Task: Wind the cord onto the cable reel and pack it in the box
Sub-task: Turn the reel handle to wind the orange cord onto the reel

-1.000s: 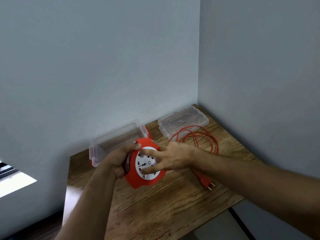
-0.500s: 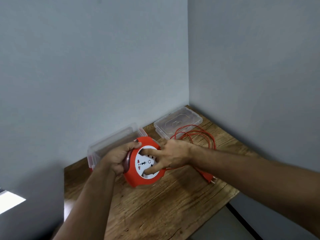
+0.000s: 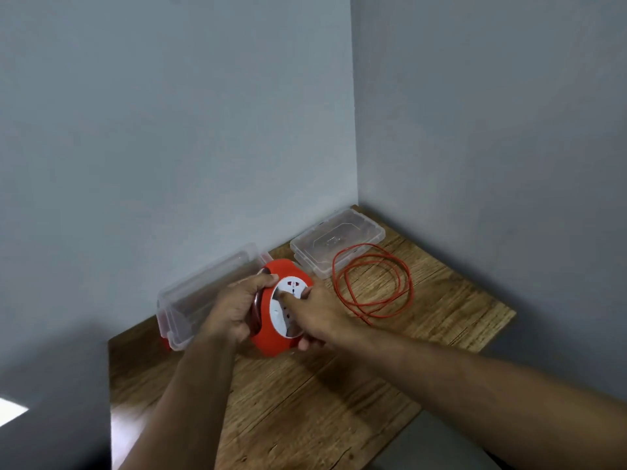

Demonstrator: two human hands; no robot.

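Your left hand [image 3: 234, 310] grips the cable reel [image 3: 271, 320] while your right hand [image 3: 317, 312] presses fingers into its white face, so the loose cord [image 3: 373, 279] may snag or kink if you crank fast.

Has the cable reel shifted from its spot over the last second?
No. The cable reel, held between the left hand and right hand, still overlaps the right end of the clear box above the table, as before; only the camera moved.
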